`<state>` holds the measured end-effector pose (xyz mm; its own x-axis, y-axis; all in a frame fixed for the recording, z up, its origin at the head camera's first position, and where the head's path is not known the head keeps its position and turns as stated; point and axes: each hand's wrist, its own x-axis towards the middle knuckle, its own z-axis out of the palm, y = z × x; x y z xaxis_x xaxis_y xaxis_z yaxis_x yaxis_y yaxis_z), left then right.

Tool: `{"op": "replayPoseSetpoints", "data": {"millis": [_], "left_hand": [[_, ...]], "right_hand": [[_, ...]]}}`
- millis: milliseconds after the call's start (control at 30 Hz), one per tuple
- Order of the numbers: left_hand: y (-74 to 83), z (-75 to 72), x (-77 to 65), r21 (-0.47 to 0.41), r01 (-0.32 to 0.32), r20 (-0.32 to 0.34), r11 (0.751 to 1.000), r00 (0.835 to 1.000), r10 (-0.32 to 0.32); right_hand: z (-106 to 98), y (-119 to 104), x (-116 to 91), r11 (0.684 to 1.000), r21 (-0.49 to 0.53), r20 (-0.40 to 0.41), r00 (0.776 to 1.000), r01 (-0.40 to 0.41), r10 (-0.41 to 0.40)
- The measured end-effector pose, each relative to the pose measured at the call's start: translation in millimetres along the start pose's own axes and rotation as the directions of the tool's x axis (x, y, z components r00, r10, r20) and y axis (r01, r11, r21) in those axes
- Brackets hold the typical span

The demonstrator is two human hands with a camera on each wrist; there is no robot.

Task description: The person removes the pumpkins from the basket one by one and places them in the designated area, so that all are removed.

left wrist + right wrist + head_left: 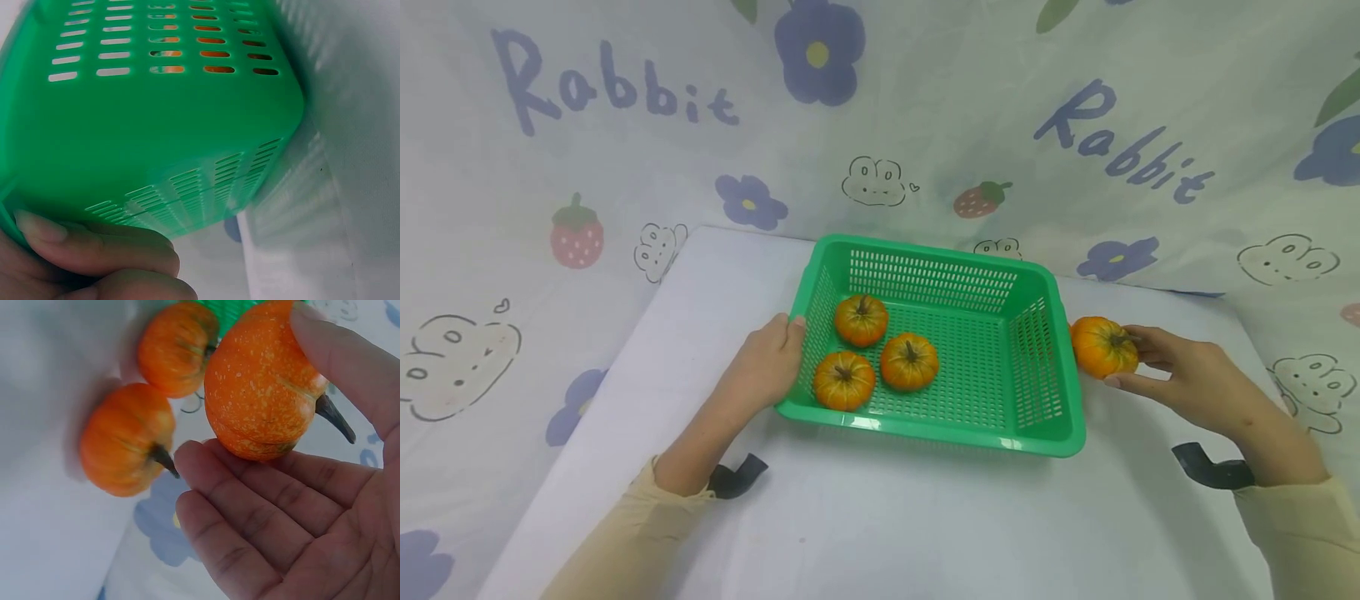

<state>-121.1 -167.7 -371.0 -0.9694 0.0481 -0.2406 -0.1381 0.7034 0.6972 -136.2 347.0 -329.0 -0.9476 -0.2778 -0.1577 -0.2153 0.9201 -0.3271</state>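
Observation:
A green plastic basket (925,427) with slotted walls stands on the white table. Three small orange pumpkins, one at the back (861,320), one at the front (844,381) and one to the right (909,362), sit in its left half. My left hand (767,358) grips the basket's left rim; the left wrist view shows its curled fingers (100,250) against the basket wall. Beyond the right rim, my right hand (1187,379) pinches another pumpkin (1105,347) between thumb and fingers. Two more pumpkins, a nearer one (128,440) and a farther one (178,350), appear beside it in the right wrist view.
The white tabletop (887,525) stretches in front of the basket. Behind it hangs a pale cloth (917,125) printed with rabbits, flowers and strawberries. A black strap piece (1213,468) shows at the right wrist and another (737,477) at the left.

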Motion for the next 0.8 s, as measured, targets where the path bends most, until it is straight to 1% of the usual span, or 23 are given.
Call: {"op": "replayPoseSetpoints", "data": {"millis": [133, 433, 633, 800], "left_hand": [[-0.2, 0.3, 0.4, 0.001, -0.002, -0.004, 1.000, 1.000, 0.002], [0.6, -0.3, -0.2, 0.001, 0.004, -0.001, 1.000, 1.000, -0.004], [2.3, -1.1, -0.5, -0.007, 0.008, 0.005, 1.000, 1.000, -0.008], [2.0, -0.9, 0.1, -0.014, 0.013, 0.013, 1.000, 1.000, -0.013]], "right_hand": [[8, 1, 0, 1.000, 0.017, 0.032, 0.999, -0.013, 0.012], [21, -1, 1, 0.999, 0.040, 0.048, 0.999, 0.017, -0.019], [31, -5, 4, 0.998, 0.068, 0.079, 0.997, 0.015, -0.020], [40, -7, 7, 0.996, 0.080, 0.098, 0.994, 0.030, -0.038]]}}
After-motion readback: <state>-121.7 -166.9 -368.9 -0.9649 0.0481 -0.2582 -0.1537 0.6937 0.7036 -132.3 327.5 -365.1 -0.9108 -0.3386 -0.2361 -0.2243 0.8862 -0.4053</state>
